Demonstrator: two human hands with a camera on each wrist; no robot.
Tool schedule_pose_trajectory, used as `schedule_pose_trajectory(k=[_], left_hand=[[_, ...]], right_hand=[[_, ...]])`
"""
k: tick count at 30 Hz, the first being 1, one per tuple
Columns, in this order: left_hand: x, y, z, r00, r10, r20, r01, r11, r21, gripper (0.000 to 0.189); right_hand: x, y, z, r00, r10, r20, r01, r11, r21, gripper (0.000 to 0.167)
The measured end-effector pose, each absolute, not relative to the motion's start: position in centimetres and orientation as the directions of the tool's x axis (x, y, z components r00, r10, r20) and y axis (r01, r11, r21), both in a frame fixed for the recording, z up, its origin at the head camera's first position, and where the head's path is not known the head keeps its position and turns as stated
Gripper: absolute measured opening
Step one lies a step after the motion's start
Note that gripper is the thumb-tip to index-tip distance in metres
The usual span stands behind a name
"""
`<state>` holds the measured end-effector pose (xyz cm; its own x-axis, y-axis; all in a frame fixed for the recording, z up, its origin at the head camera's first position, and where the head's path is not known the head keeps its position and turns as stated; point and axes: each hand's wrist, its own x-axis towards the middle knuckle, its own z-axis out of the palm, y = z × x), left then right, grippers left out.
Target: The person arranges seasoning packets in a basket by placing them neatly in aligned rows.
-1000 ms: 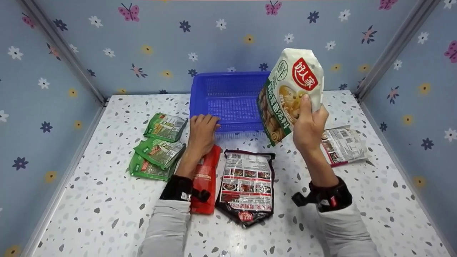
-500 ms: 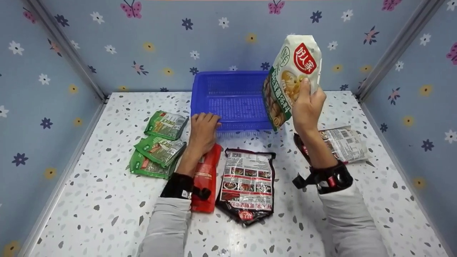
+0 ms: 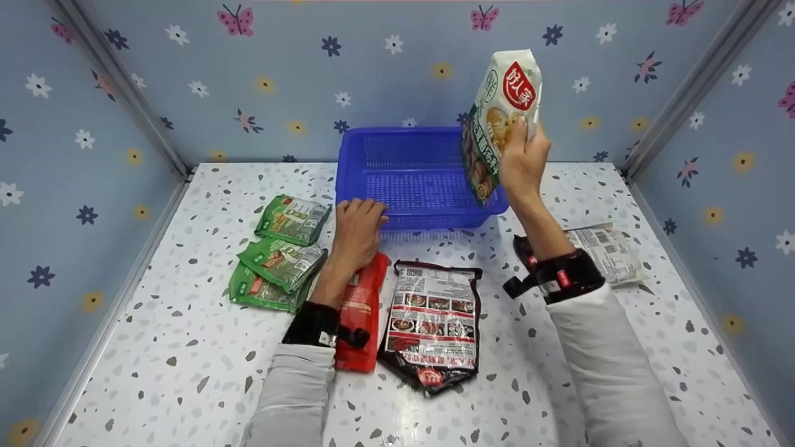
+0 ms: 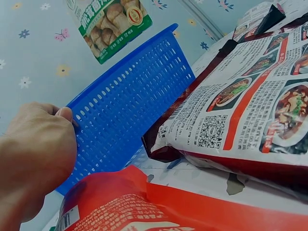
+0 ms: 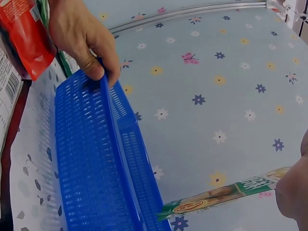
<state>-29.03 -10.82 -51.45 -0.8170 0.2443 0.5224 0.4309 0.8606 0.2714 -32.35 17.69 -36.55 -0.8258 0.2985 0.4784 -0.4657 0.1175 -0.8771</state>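
Note:
My left hand point(image 3: 357, 231) grips the near left rim of the blue plastic basket point(image 3: 428, 220). In the right wrist view, that hand point(image 5: 86, 43) has its fingers and thumb over the rim. My right hand point(image 3: 523, 160) pinches the right side of a white and green soup-seasoning pouch point(image 3: 518, 81), mushrooms pictured on its front. Held nearly upright, the pouch hangs above the basket's right part. Edge-on in the right wrist view, its lower end point(image 5: 187, 204) appears beside the basket's rim. Nothing is visible inside the basket in the head view.
Several green packets point(image 3: 279, 261) lie stacked at the left. A red pouch point(image 3: 363, 310) lies under my left wrist, beside a black-edged pouch point(image 3: 431, 316). Another pouch point(image 3: 605, 251) lies at the right, partly behind my right forearm. Flower-patterned walls point(image 3: 248, 81) enclose the speckled table point(image 3: 168, 372).
My right hand has carried the soup-seasoning pouch up and away from me, then slightly left over the basket. My left hand stays on the basket's rim.

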Motion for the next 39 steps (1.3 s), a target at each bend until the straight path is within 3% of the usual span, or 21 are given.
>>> schedule_pose_trajectory(k=[13,20,39], left_hand=[[-29.2,-10.7,-51.3,-0.841,0.239,0.486,0.402,0.876,0.265,0.023],[-29.1,-10.6,-51.6,-0.805,0.245,0.540,0.428,0.870,0.243,0.029],[-29.2,-10.9,-51.4,-0.840,0.234,0.489,0.401,0.876,0.269,0.023]], right_hand=[[-36.6,18.3,-39.7,-0.864,0.303,0.402,-0.320,0.285,-0.903,0.045],[-37.2,18.9,-41.6,-0.836,0.342,0.430,-0.308,0.356,-0.882,0.043],[-37.6,19.5,-45.2,-0.885,0.312,0.346,-0.194,0.429,-0.882,0.047]])
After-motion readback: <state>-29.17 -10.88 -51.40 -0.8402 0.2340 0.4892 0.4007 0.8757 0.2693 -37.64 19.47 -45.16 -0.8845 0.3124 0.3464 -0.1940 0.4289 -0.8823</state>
